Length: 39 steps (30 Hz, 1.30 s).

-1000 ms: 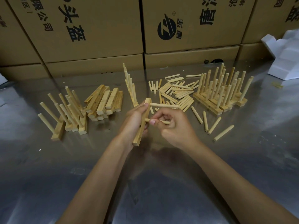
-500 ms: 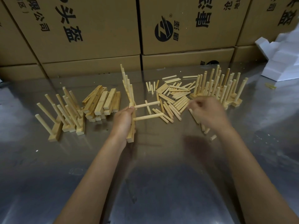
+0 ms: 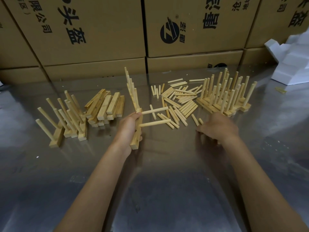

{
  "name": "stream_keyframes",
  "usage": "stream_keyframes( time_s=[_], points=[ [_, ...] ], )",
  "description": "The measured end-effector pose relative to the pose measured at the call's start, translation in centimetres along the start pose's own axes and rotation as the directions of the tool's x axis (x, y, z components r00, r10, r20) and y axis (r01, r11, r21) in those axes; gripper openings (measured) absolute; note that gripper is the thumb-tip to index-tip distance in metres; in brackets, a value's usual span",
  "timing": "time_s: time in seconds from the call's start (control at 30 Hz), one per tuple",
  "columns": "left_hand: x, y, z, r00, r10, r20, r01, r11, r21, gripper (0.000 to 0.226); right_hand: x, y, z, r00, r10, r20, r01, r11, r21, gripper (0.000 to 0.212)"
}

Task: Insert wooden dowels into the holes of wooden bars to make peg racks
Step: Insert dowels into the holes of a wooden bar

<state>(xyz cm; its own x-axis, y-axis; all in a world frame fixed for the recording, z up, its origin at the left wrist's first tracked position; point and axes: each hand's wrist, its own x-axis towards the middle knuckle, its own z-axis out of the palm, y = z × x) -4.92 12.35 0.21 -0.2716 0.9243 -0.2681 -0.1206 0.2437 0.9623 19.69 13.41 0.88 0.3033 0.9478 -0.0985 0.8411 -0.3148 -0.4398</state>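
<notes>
A: Wooden bar (image 3: 137, 129): gripped upright-tilted in left hand (image 3: 128, 126), fingers curled round its upper half, lower end just above tabletop (image 3: 167, 190). Two dowels (image 3: 155, 117) seated in its upper holes, pointing right, roughly parallel. One empty hole visible lower down.

B: Right hand (image 3: 219, 128)?

A: Palm down, low over tabletop near front edge of loose dowel pile (image 3: 180, 101), well apart from left hand. Fingers bent downward; a short dowel (image 3: 194, 119) just beside fingertips. Grip on anything: cannot tell, fingertips hidden under the hand.

B: Remaining stock?

A: Plain bars stacked (image 3: 107, 106) left of centre. Finished racks (image 3: 66, 119) further left, pegs leaning. Second group of finished racks (image 3: 225, 96) right of pile, pegs upright. One more rack (image 3: 132, 87) standing behind held bar, seen end-on.

B: Surroundings?

A: Reflective metal surface. Cardboard boxes (image 3: 100, 30) with printed characters along far edge. White foam pieces (image 3: 294, 61) at far right.
</notes>
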Motion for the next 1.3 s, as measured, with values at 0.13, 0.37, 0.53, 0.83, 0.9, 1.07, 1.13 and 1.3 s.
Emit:
stream_keyframes(
  time_s=[0.13, 0.37, 0.53, 0.83, 0.9, 1.07, 1.13, 1.3],
  points=[
    [0.1, 0.0, 0.0, 1.000, -0.015, -0.008, 0.015, 1.000, 0.004, 0.031, -0.1, -0.2, 0.5, 0.999, -0.047, -0.008, 0.047, 0.999, 0.021, 0.019],
    [-0.1, 0.1, 0.0, 1.000, -0.006, 0.004, 0.006, 1.000, 0.010, 0.028, 0.0, 0.4, 0.4, 0.992, -0.001, -0.123, 0.009, 0.998, 0.060, 0.009],
    [-0.4, 0.1, -0.3, 0.999, -0.035, 0.041, 0.036, 0.998, -0.042, 0.023, -0.2, 0.0, 0.9, 0.981, -0.090, -0.173, 0.106, 0.991, 0.083, 0.012],
    [-0.8, 0.6, -1.2, 0.979, -0.051, 0.198, 0.120, 0.929, -0.350, 0.017, -5.5, -5.1, 1.8, 0.685, -0.720, 0.110, 0.485, 0.564, 0.668, 0.017],
    [-0.8, 0.5, -1.0, 0.982, -0.045, 0.182, 0.107, 0.931, -0.348, 0.018, -6.7, -5.9, 2.7, 0.644, -0.763, 0.049, 0.550, 0.507, 0.663, 0.017],
    [-0.7, 0.6, -1.0, 0.994, 0.005, 0.113, 0.032, 0.946, -0.324, 0.016, -7.9, -6.5, 4.1, 0.603, -0.791, -0.103, 0.670, 0.432, 0.604, 0.010],
    [-0.6, 0.7, -1.0, 0.996, 0.047, 0.072, -0.027, 0.967, -0.252, 0.019, -8.0, -6.6, 4.2, 0.556, -0.816, -0.158, 0.744, 0.404, 0.532, 0.011],
    [-0.8, 0.7, -0.3, 0.990, 0.098, 0.099, -0.079, 0.979, -0.186, 0.035, -8.3, -6.7, 4.9, 0.475, -0.846, -0.243, 0.845, 0.361, 0.395, 0.006]
  ],
)
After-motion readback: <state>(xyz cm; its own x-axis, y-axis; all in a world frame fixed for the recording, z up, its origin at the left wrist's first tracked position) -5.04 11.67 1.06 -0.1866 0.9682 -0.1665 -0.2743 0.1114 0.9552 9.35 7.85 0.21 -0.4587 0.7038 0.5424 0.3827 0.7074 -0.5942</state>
